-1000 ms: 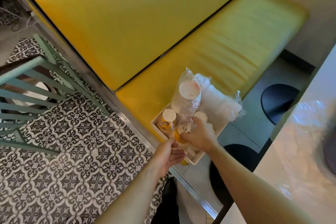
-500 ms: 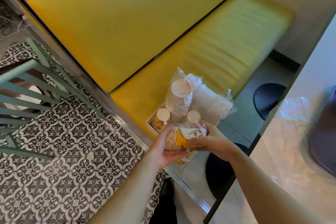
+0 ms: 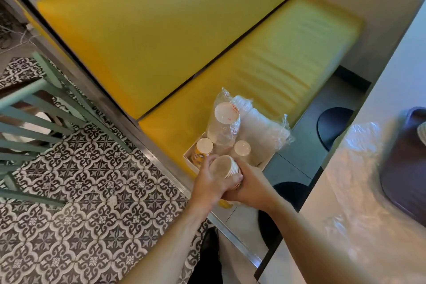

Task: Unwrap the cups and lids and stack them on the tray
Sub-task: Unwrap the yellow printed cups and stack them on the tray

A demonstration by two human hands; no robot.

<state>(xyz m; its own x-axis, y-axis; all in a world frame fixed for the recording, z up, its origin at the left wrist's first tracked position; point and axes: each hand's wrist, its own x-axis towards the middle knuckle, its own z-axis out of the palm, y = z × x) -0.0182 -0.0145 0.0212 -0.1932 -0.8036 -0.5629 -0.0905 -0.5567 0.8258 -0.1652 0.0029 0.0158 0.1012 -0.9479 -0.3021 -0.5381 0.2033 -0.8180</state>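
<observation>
Paper cup stack (image 3: pixel 224 166) (seemingly wrapped) over box edge (image 3: pixel 191 163)

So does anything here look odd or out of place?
Slightly: the box of wrapped cups sits on the yellow bench, overhanging its front edge. Nothing looks spilled or damaged.

Yellow bench (image 3: pixel 272 71) carries a box (image 3: pixel 189 161) (cardboard).

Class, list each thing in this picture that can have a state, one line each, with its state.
Stack of paper cups: lifted, gripped by both hands.
Left hand: gripping the stack.
Right hand: gripping the stack.
Tall wrapped cups: upright in box, still wrapped.
Bag of lids: still wrapped.
Box: open, on the bench.
</observation>
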